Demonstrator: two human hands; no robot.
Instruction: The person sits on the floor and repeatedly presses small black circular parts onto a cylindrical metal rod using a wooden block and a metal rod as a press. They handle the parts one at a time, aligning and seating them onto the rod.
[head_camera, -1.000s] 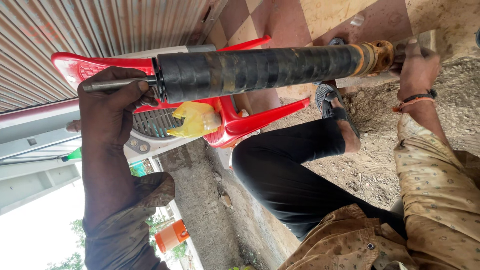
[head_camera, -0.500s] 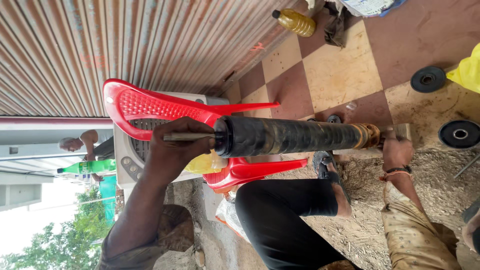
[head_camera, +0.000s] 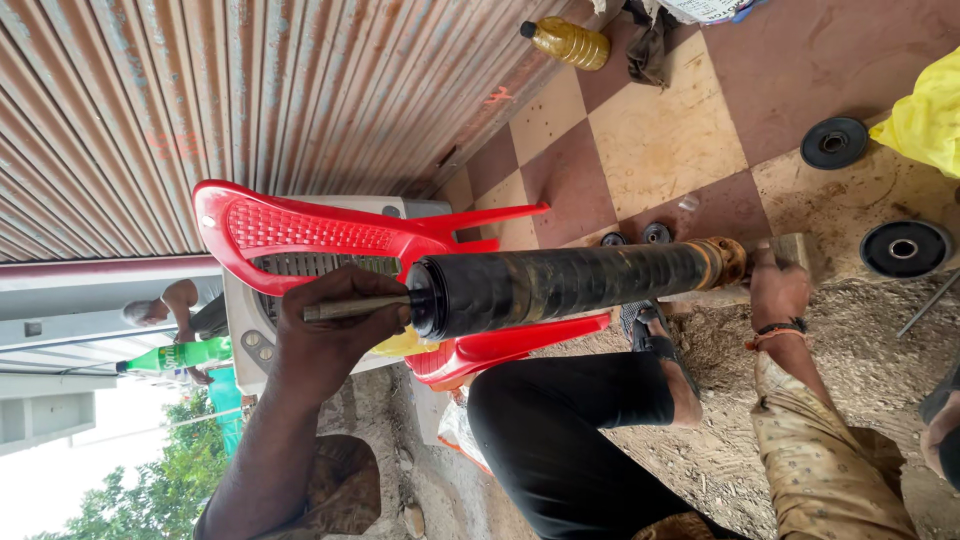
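A long black cylinder (head_camera: 560, 285) with a thin metal rod (head_camera: 350, 307) sticking out of one end spans the middle of the view. My left hand (head_camera: 330, 335) is closed around the rod, right against the cylinder's black end cap. My right hand (head_camera: 778, 290), with a band on the wrist, grips the cylinder's other end by its brass-coloured collar (head_camera: 725, 262). That end rests on a wooden block (head_camera: 792, 248) on the ground. My leg in black trousers (head_camera: 570, 420) is bent just beside the cylinder.
A red plastic chair (head_camera: 300, 232) and a white box-shaped appliance (head_camera: 250, 335) stand behind the cylinder, in front of a corrugated metal shutter (head_camera: 200, 90). Black discs (head_camera: 903, 248) (head_camera: 834, 142), a yellow oil bottle (head_camera: 565, 42) and a yellow bag (head_camera: 930, 110) lie on the tiled floor. Another person (head_camera: 170, 305) is far off.
The view has shifted, bringing more shutter and tiled floor into sight. My left hand has slid along the rod up to the cylinder's end cap. My right hand stays at the brass-coloured end.
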